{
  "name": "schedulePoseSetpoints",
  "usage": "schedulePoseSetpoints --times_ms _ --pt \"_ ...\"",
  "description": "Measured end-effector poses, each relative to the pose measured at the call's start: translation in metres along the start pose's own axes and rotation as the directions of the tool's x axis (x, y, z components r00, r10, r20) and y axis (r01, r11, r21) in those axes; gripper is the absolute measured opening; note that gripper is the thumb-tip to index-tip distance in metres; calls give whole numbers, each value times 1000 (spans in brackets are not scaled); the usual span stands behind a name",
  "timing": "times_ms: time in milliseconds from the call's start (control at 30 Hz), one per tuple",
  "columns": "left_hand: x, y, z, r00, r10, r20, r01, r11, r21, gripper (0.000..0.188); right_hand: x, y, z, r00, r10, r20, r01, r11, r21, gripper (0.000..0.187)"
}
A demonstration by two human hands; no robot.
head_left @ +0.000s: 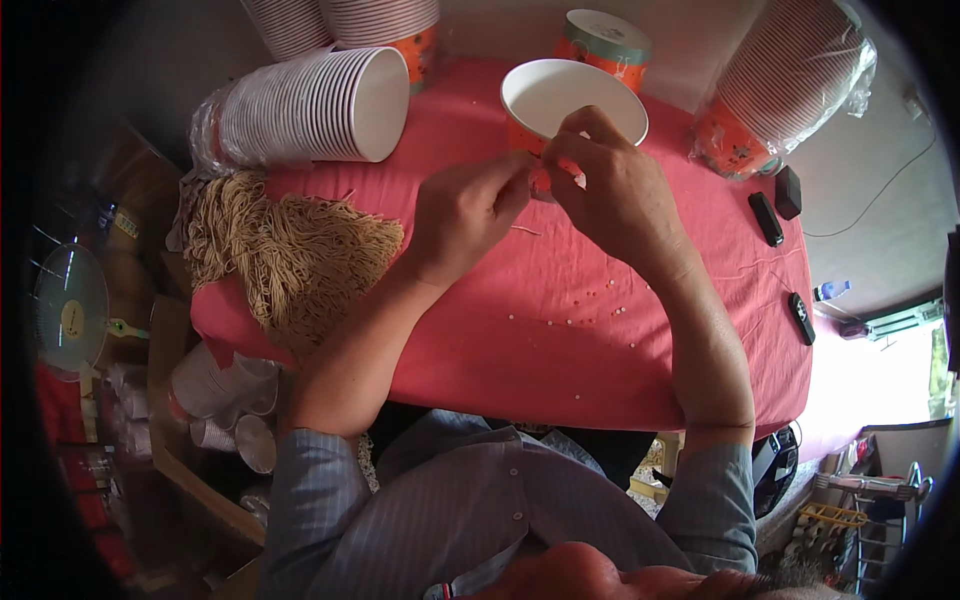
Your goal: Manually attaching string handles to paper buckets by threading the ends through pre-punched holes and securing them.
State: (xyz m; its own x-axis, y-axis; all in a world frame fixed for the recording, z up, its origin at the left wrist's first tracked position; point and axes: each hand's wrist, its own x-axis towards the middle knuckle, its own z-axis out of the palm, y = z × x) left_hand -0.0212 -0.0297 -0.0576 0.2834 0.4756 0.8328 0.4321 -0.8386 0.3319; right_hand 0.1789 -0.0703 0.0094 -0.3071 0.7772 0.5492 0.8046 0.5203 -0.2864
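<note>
A large paper bucket (575,90), white inside and orange outside, stands upright on the red tablecloth in front of me. Just before its near side, my left hand (462,212) and my right hand (622,195) come close together. Both are closed in a pinch, the left with thumb against fingers, the right with its fingers bent. What they hold is too small and too hidden to make out. Beneath them a short piece of string (526,231) lies on the cloth. Small white and red beads (570,322) are scattered nearer to me.
A heap of tan strings (310,255) hangs over the table's left edge. Nested paper buckets (300,105) lie behind it; a wrapped stack (775,85) stands at the back right. A lidded bucket (605,42) is at the back. Black devices (766,218) and a remote (801,318) line the right side.
</note>
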Motion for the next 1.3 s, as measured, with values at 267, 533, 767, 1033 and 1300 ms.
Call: schedulePoseSetpoints --times_ms 267,533,767,1033,1300 --pt "3 11 -8 907 -370 200 413 874 -256 13 -1 2 3 996 34 -77 -40 997 -70 11" --pt "3 10 -5 884 -410 227 464 834 -300 13 -1 0 5 997 14 -82 -27 986 -164 11" --pt "3 10 -7 874 -425 236 478 839 -261 15 -2 -4 4 1000 -11 -22 8 989 -147 11" --pt "-2 6 0 935 -333 121 353 904 -241 14 -2 -2 -2 998 -6 66 5 1000 14 15" --pt "5 13 -8 913 -345 220 394 886 -246 15 -3 1 3 997 25 73 -27 999 25 18"
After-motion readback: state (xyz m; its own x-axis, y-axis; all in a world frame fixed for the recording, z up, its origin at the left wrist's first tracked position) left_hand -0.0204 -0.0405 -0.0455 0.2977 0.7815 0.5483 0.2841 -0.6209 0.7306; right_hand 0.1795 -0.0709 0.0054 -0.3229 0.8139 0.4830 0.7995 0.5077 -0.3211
